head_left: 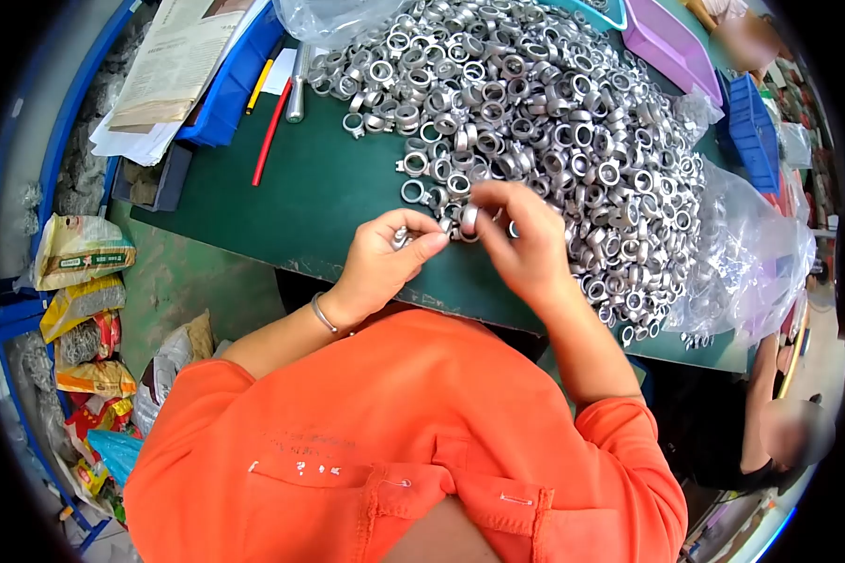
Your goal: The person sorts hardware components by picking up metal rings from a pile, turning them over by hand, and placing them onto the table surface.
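While that metal ring [469, 220] sits at your right hand's [526, 230] fingertips, blur hiding whether it's gripped, your left hand [377, 258] curls round small metal parts [401, 236]. Work low over the tabletop [319, 192], just clear of the heaped rings [573, 141], so nothing dropped mixes in.

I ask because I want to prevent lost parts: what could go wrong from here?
1. The ring pile is loose and reaches near the front edge of the green table; a bump might send rings to the floor.
2. The left hand holds small metal parts close above that edge, so one could slip off.
3. The clear plastic bag beside the pile might drag rings if pulled.
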The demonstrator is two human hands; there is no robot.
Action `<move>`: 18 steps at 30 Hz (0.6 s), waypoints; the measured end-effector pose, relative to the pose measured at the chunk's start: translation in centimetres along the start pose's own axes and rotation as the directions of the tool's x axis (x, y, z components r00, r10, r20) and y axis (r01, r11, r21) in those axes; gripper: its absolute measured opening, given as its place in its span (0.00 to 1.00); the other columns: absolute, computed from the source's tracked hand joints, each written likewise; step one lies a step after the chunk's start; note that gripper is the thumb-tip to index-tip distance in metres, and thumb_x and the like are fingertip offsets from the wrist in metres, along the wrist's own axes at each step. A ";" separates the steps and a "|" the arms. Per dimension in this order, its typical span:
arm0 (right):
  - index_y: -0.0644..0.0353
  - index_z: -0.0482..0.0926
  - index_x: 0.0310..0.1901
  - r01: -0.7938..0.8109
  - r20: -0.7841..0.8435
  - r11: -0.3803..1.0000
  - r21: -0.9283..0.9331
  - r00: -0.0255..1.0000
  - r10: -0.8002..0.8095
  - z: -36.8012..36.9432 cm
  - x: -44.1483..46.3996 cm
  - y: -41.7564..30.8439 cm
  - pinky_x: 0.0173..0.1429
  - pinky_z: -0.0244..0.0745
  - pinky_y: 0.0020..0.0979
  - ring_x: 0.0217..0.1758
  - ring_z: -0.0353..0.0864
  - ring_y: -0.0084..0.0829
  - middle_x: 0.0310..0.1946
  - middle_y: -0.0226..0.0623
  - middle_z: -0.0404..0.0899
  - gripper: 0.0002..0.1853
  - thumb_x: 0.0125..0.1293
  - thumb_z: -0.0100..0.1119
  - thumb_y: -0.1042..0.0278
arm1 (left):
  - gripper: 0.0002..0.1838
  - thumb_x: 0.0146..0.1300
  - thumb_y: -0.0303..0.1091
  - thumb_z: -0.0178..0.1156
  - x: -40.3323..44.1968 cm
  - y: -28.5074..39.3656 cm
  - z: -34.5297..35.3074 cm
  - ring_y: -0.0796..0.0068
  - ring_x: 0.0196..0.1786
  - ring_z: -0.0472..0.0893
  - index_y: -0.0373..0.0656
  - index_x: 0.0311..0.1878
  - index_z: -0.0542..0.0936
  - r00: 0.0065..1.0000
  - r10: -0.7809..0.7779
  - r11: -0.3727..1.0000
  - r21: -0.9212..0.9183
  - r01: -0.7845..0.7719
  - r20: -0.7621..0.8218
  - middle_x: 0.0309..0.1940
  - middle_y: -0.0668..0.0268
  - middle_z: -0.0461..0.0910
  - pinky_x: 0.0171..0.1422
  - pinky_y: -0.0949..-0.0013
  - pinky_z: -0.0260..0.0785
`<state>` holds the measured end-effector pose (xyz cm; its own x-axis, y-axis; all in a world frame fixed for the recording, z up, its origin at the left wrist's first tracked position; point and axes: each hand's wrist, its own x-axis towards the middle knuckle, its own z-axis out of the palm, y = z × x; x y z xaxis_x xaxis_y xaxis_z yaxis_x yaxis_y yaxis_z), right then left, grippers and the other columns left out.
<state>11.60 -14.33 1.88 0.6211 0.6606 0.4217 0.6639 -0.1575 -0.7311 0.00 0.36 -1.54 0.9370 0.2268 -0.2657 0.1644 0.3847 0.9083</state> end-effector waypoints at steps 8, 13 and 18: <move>0.66 0.73 0.46 -0.129 -0.097 0.935 0.330 0.981 0.169 0.9 -4.2 -0.7 0.44 0.76 0.27 0.41 0.81 0.30 0.42 0.40 0.78 0.16 0.56 0.56 0.87 | 0.05 0.53 0.24 0.66 -0.3 0.8 1.6 0.79 0.36 0.74 0.36 0.32 0.79 0.927 0.326 0.866 0.336 -0.371 0.185 0.31 0.67 0.77 0.40 0.76 0.67; 0.68 0.71 0.53 -0.546 0.305 0.540 0.641 0.826 0.474 -0.1 -5.1 -0.6 0.45 0.74 0.23 0.44 0.79 0.25 0.44 0.38 0.78 0.14 0.68 0.51 0.72 | 0.05 0.51 0.23 0.66 -0.3 0.5 1.5 0.75 0.35 0.76 0.37 0.32 0.80 0.879 0.426 0.775 0.415 -0.477 0.216 0.31 0.65 0.77 0.40 0.75 0.68; 0.68 0.74 0.49 -0.484 0.257 0.545 0.685 0.860 0.442 0.7 -5.8 -0.1 0.44 0.76 0.23 0.40 0.79 0.23 0.41 0.37 0.77 0.14 0.61 0.58 0.78 | 0.05 0.54 0.21 0.63 -0.5 0.4 1.5 0.75 0.35 0.76 0.37 0.34 0.81 0.875 0.416 0.746 0.458 -0.484 0.247 0.32 0.64 0.78 0.40 0.75 0.68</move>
<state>7.64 -17.68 -0.90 0.7205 0.6864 -0.0984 -0.2246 0.0968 -0.9696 0.11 -0.96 -0.56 0.9646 0.1372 0.2250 -0.1894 -0.2330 0.9538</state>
